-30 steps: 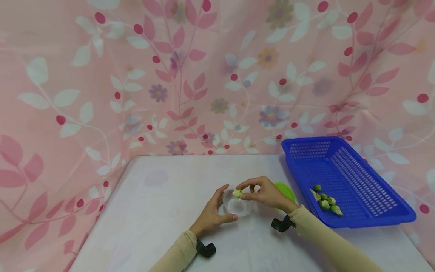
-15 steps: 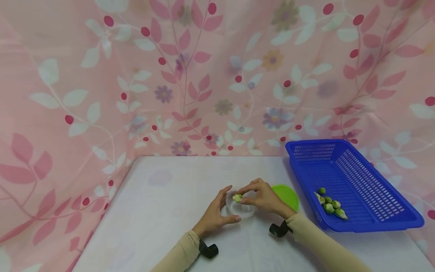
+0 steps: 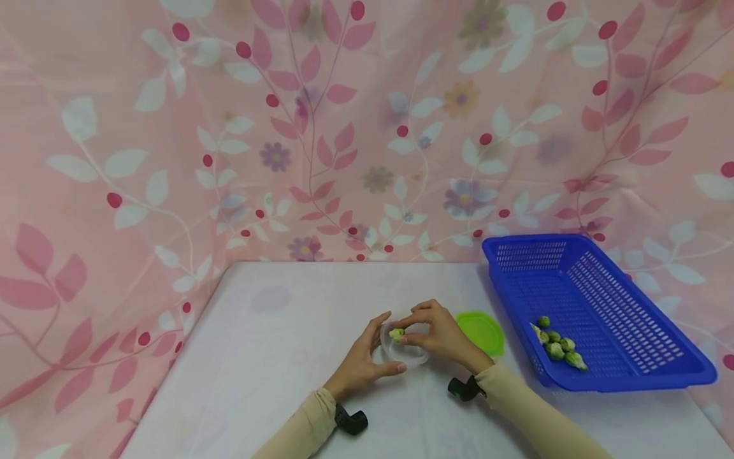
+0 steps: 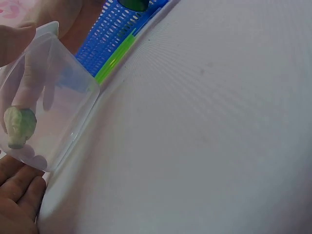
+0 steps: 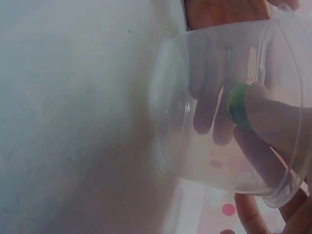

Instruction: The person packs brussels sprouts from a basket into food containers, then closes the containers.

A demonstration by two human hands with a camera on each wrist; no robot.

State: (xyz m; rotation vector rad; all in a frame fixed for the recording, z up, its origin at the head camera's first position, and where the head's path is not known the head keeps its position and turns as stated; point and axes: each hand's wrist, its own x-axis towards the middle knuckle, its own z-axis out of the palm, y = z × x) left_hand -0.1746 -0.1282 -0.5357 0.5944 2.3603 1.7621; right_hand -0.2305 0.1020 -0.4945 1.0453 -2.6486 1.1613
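A clear plastic tub [image 3: 408,358] stands on the table, with my left hand [image 3: 362,358] around its left side, thumb near and fingers far. My right hand [image 3: 440,335] pinches a Brussels sprout [image 3: 395,334] between thumb and fingertips. In the left wrist view the sprout [image 4: 20,127] shows through the tub's clear wall [image 4: 73,122]. The right wrist view has the pinching fingers [image 5: 273,119] reaching in past the tub's rim, the sprout [image 5: 238,106] at their tips. Left-hand fingers show through the far wall there.
Right of the tub lies a round bright green lid [image 3: 480,333], partly behind the right hand. A blue slotted basket [image 3: 608,331] stands at the right with several Brussels sprouts [image 3: 555,351] in its near left corner. Floral pink cloth [image 3: 344,127] hangs behind the white table [image 3: 287,331].
The head view has shifted slightly. My right hand has moved a little left with the sprout, lower into the tub, uncovering more of the green lid. The left hand keeps its hold.
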